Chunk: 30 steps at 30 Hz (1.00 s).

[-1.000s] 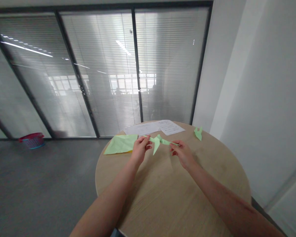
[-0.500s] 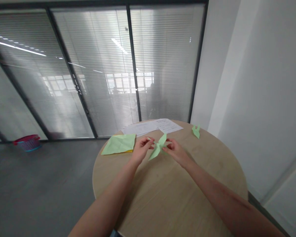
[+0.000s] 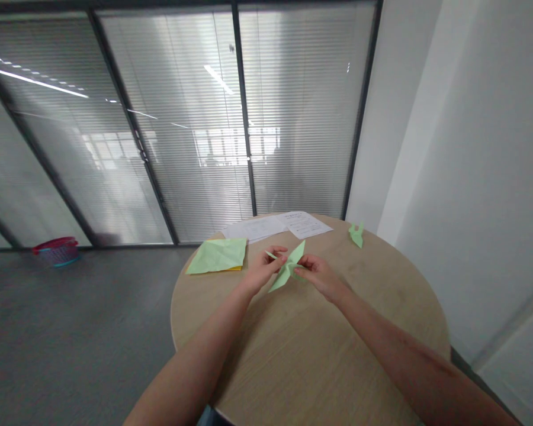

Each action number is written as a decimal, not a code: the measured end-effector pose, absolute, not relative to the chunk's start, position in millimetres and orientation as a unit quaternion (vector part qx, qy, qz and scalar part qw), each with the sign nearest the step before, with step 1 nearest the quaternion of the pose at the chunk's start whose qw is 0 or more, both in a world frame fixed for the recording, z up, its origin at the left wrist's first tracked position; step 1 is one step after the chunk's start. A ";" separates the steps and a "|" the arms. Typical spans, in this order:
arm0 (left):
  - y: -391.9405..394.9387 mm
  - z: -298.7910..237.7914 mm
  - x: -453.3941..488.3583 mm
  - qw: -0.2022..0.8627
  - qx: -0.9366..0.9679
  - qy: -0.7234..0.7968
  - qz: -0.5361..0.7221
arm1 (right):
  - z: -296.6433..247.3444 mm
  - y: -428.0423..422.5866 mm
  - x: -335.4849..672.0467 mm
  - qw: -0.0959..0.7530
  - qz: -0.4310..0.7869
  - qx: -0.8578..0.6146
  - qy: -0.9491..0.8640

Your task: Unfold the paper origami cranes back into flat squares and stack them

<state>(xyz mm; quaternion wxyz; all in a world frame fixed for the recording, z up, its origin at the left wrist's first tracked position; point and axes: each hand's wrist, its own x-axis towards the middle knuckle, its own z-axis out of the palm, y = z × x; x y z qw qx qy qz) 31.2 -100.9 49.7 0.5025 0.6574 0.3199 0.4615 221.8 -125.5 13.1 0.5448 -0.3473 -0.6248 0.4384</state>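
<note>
A light green origami figure (image 3: pixel 288 272) with two pointed wing-like flaps is held between both hands above the wooden table. My left hand (image 3: pixel 266 267) is closed on its left side, thumb near the middle, and a thin green point sticks out past the fingers. On the other side my right hand (image 3: pixel 316 272) pinches the paper between thumb and fingers. The fingers cover part of the folds. Left of my hands lies a stack of green paper (image 3: pixel 217 255), with a yellow edge showing beneath it.
The round wooden table (image 3: pixel 311 355) has printed white sheets (image 3: pixel 308 225) at its far edge. A smaller folded green paper piece (image 3: pixel 356 235) rests at the far right. A red and blue basket (image 3: pixel 57 251) stands on the floor at the left, by the glass partition.
My left hand has moved in toward the figure's middle, its thumb now at the centre. My right hand keeps its pinch. The view has shifted slightly.
</note>
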 end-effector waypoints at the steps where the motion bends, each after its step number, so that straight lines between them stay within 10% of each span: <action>1: -101.2 49.6 31.2 0.507 0.656 0.321 0.458 | 13.0 -125.5 222.0 0.546 0.437 -0.348 -0.624; 30: -91.2 38.0 35.8 0.485 0.641 0.366 0.469 | 5.6 -123.9 219.1 0.523 0.467 -0.350 -0.621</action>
